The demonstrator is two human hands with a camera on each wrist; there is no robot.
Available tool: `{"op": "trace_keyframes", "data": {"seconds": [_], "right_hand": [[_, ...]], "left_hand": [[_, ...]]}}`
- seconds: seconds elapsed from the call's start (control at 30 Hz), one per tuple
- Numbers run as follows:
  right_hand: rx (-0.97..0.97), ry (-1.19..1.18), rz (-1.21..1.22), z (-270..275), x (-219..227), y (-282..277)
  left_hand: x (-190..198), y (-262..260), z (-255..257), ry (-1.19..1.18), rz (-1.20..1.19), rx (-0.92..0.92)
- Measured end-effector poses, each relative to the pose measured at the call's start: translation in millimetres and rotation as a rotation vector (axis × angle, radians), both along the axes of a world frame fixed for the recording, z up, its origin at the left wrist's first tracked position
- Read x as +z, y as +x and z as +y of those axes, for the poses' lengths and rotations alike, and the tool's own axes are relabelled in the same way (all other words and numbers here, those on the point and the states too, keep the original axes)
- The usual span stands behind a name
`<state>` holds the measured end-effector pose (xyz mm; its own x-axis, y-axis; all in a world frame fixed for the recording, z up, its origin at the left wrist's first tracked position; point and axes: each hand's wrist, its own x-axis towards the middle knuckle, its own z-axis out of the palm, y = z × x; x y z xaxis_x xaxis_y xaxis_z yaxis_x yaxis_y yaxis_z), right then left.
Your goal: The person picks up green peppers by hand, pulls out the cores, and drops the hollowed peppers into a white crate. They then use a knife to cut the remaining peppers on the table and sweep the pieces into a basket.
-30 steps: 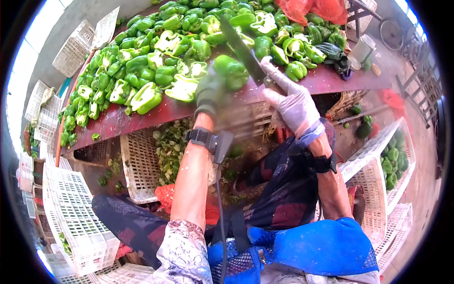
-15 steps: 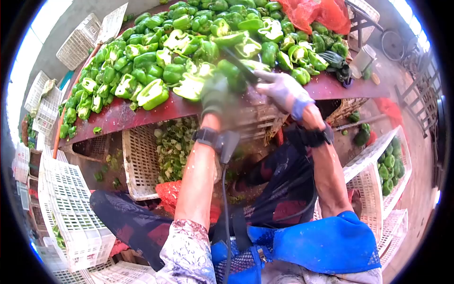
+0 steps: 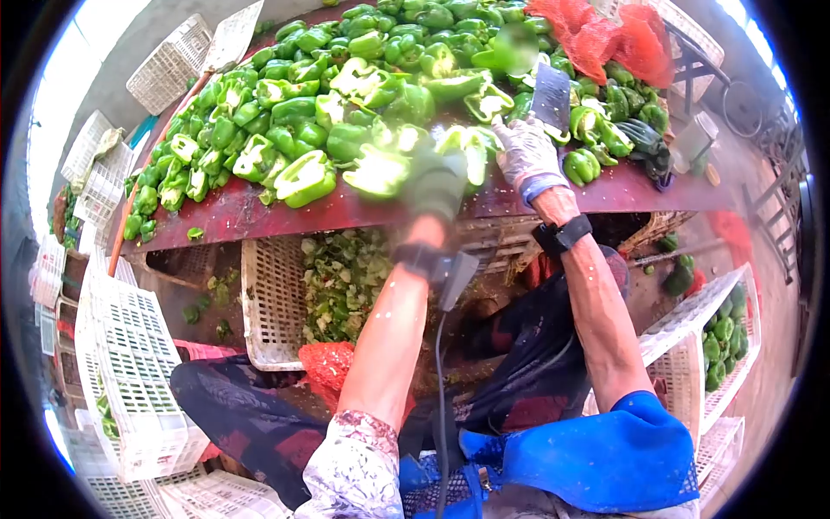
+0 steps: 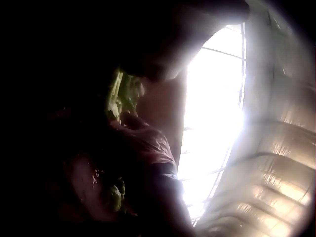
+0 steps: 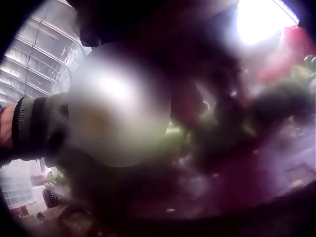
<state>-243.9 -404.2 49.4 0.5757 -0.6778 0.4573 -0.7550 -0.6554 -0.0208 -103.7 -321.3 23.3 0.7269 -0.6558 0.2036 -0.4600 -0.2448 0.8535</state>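
My left hand (image 3: 435, 183), in a dark green glove and blurred, is at the table's near edge, gripping a bell pepper (image 3: 471, 149) that is split open to its pale inside. The fingers themselves are mostly hidden by blur. In a thin whitish glove, my right hand (image 3: 529, 156) holds a broad-bladed knife (image 3: 551, 97) just right of that pepper, its blade pointing away over the pile. Through the dark left wrist view, the right hand (image 4: 148, 140) appears close to a piece of green pepper (image 4: 126, 94). The right wrist view is too blurred to show the grip.
Whole and cut bell peppers (image 3: 294, 112) are heaped across the red table (image 3: 251, 221). Red mesh (image 3: 596, 39) lies at the back right. Below the table stands a crate (image 3: 272, 303) beside green scraps (image 3: 346, 281). White crates (image 3: 143, 381) flank the seated person.
The knife has swung from upper left of my right hand to upper right of it. The pepper by my left hand, whole a second ago, is now split open.
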Motion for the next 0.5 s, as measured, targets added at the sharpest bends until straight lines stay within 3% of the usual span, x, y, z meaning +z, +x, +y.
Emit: {"op": "trace_keyframes", "data": {"seconds": [0.07, 0.13, 0.17, 0.27, 0.3, 0.37, 0.4, 0.43, 0.47, 0.5], "right_hand": [[0.118, 0.046, -0.062, -12.7, -7.3, 8.2], [0.123, 0.114, -0.017, -6.7, 6.1, 20.0], [0.124, 0.146, 0.006, -4.5, 15.1, 26.4], [0.118, 0.234, -0.226, -7.0, 31.9, 45.2], [0.129, 0.263, -0.247, -11.2, 36.4, 52.9], [0.140, 0.306, -0.221, -23.4, 40.6, 79.4], [0.160, 0.309, -0.256, -24.8, 41.1, 91.2], [0.139, 0.408, -0.246, -30.8, 41.1, 108.2], [0.060, 0.502, -0.176, -26.5, 51.2, 122.5], [0.046, 0.463, -0.173, -26.1, 49.1, 137.5]], "left_hand": [[3.0, 6.4, 15.1, -0.118, 0.441, -0.097], [30.3, -1.8, 46.5, -0.249, 0.802, -0.157], [37.2, -4.1, 52.0, -0.277, 0.893, -0.139], [50.7, -5.8, 78.0, -0.436, 0.967, -0.205], [19.0, 7.1, 75.4, -0.584, 0.577, -0.305], [50.5, 14.2, 100.9, -0.692, 0.982, -0.165], [51.8, 27.5, 110.1, -0.802, 0.912, -0.136], [52.2, 40.5, 115.5, -0.890, 0.662, -0.059], [48.8, 68.1, 121.5, -0.925, 0.740, -0.060], [60.5, 87.5, 118.0, -0.940, 0.630, 0.050]]}}
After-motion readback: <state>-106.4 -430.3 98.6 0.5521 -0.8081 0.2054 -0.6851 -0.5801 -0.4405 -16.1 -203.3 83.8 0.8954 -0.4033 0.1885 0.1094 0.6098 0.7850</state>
